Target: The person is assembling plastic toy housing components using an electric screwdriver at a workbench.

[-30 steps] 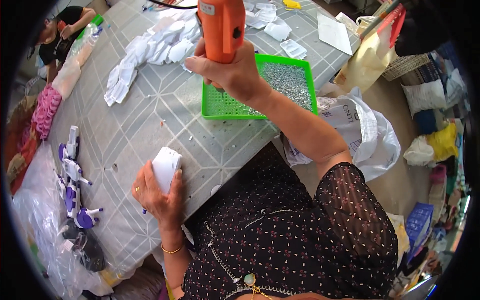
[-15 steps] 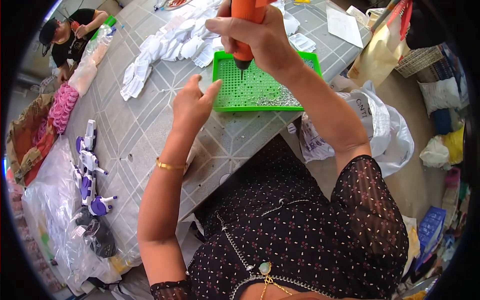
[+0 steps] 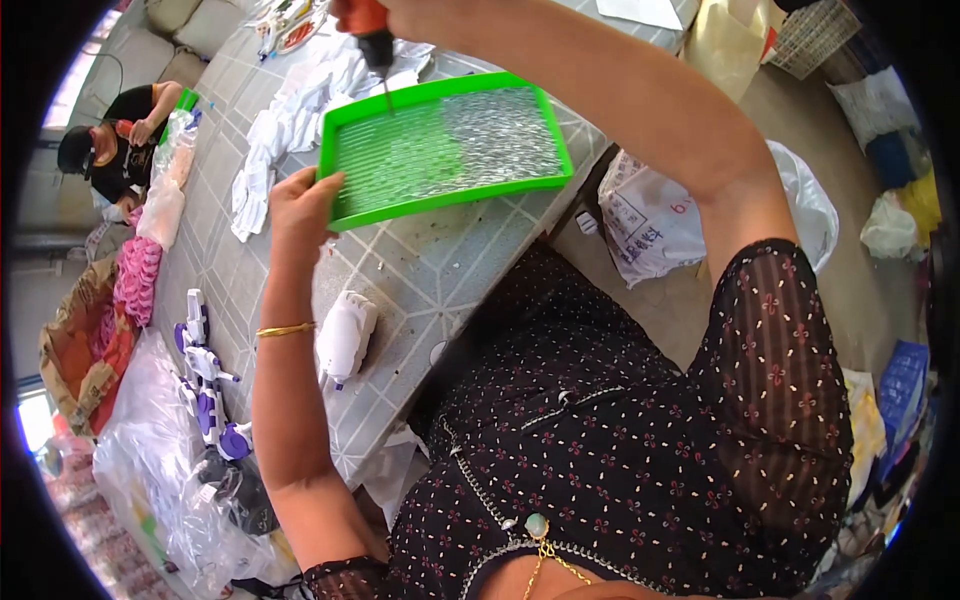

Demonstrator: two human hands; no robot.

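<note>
My left hand (image 3: 300, 212) is closed on the left end of a green tray (image 3: 455, 205), thumb over its rim. The tray sits at a slant, and its pitted floor carries many small silver screws (image 3: 505, 130), smeared by motion and thickest at the right end. At the top edge of the picture my right hand (image 3: 425, 12) grips an orange and black electric screwdriver (image 3: 376, 48). Part of that hand and tool is cut off. The bit points down over the tray's far left part.
White plastic parts (image 3: 255, 185) lie heaped beyond the tray on the grey table (image 3: 420, 265). A white casing (image 3: 347, 335) rests near my left forearm. White-and-purple assemblies (image 3: 205, 385) line the left side. Across the table a person (image 3: 120, 150) works. A white sack (image 3: 650, 220) stands right.
My left hand has gone from open beside the tray to gripping its end. The tray has shifted left and tilted, its screws spreading. My right hand and the screwdriver have moved up and left.
</note>
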